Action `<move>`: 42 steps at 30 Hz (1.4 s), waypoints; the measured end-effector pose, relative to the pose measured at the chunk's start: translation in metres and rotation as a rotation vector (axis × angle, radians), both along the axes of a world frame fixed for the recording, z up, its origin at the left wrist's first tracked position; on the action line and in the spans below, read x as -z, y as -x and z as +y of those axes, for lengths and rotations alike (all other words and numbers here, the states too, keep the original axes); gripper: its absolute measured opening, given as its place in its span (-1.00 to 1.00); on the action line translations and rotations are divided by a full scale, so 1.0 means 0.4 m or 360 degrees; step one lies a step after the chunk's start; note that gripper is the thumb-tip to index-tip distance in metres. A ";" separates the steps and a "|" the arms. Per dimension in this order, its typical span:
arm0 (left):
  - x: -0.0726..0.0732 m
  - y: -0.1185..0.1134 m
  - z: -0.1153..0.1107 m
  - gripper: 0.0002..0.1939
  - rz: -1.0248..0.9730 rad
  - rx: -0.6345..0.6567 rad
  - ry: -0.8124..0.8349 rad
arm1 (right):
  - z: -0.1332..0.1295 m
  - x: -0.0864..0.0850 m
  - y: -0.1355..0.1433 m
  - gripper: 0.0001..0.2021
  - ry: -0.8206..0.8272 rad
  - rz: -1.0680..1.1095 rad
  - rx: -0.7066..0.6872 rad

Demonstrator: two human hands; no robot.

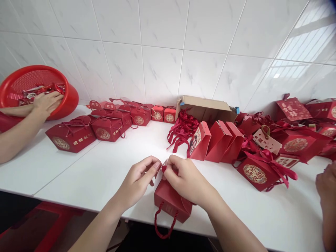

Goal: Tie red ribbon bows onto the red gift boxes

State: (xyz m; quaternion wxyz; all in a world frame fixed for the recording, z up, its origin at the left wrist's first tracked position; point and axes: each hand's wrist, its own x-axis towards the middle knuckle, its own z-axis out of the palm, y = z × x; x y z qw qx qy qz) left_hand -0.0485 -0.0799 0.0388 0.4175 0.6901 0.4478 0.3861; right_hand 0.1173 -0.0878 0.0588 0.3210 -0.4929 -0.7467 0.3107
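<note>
A small red gift box [173, 199] stands at the table's front edge, a twisted red cord handle [166, 229] hanging from its near side. At the box's top, my right hand [181, 175] is closed in a pinch on a bit of red ribbon [164, 168]. My left hand [143, 176] is at the box's upper left edge, thumb and index finger pressed together; what lies between them is too small to make out.
Closed red boxes [109, 127] line the back left. A red basket [72, 99] holds sweets and another person's hands. Red ribbons [185, 126], a cardboard carton [207, 103] and ribboned boxes [258, 171] fill the right. Another person's hand [327, 182] shows at the right edge.
</note>
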 end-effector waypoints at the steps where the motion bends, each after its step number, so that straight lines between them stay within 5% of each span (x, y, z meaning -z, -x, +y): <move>1: 0.000 -0.001 0.001 -0.73 0.0018 -0.0002 -0.0015 | 0.001 0.000 0.000 -0.87 0.0005 0.0017 0.0006; 27: 0.003 -0.009 0.008 -0.75 0.0105 -0.0026 -0.0097 | 0.006 0.005 0.000 -0.85 -0.0033 0.0022 0.0001; 31: 0.028 0.010 0.016 -0.73 0.0260 -0.0074 -0.0148 | -0.029 0.006 -0.012 -0.91 -0.0419 0.0204 0.0040; 35: 0.095 0.091 0.048 -0.72 0.0866 -0.0291 -0.0198 | -0.093 0.046 -0.051 -0.78 -0.0793 0.0476 0.0254; 38: 0.140 0.148 0.079 -0.76 0.1205 -0.0493 -0.0619 | -0.133 0.107 -0.080 -0.70 -0.0737 0.0560 0.0502; 42: 0.144 0.116 0.071 -0.70 0.0771 -0.0826 -0.0558 | -0.152 0.185 -0.098 -0.65 -0.0572 0.0668 0.0608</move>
